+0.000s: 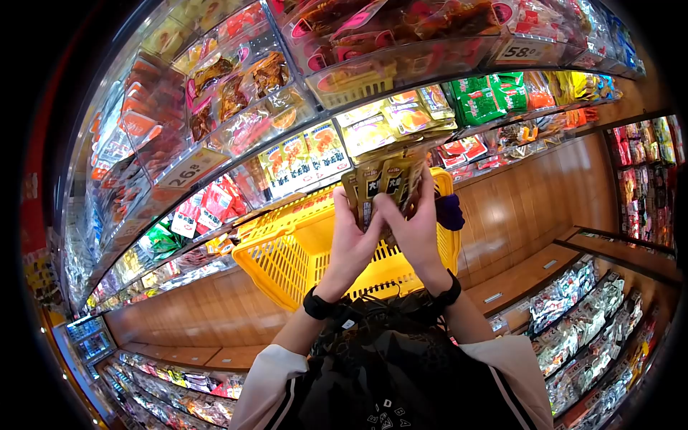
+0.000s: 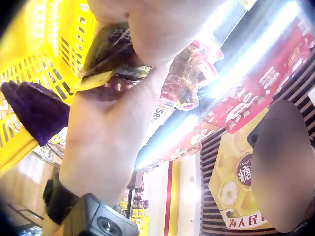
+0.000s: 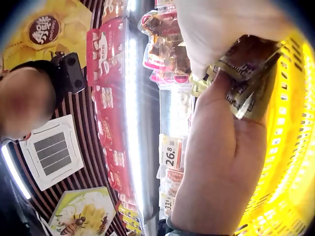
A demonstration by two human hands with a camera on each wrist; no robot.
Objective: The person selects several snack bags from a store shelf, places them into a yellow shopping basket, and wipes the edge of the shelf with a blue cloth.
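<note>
Between both hands is a small fan of gold-brown snack packets (image 1: 373,188) with dark labels and Chinese writing, held upright before the shelf. My left hand (image 1: 352,242) grips their left side, thumb across the front. The right hand (image 1: 416,228) grips the right side, its thumb pressed on the lower front of the packets. The right wrist view shows the shiny packets (image 3: 246,96) pinched between the two hands. Below the hands is a yellow plastic basket (image 1: 285,240) with slotted walls. A dark purple cloth (image 1: 450,212) hangs on its right end.
Stepped shelves of bagged snacks curve ahead, with yellow packets (image 1: 401,118) and green packets (image 1: 479,99) near the hands. Clear bins carry price tags (image 1: 192,166). Low wooden racks (image 1: 527,276) stand lower right. Another person (image 2: 283,167) appears blurred in the wrist views.
</note>
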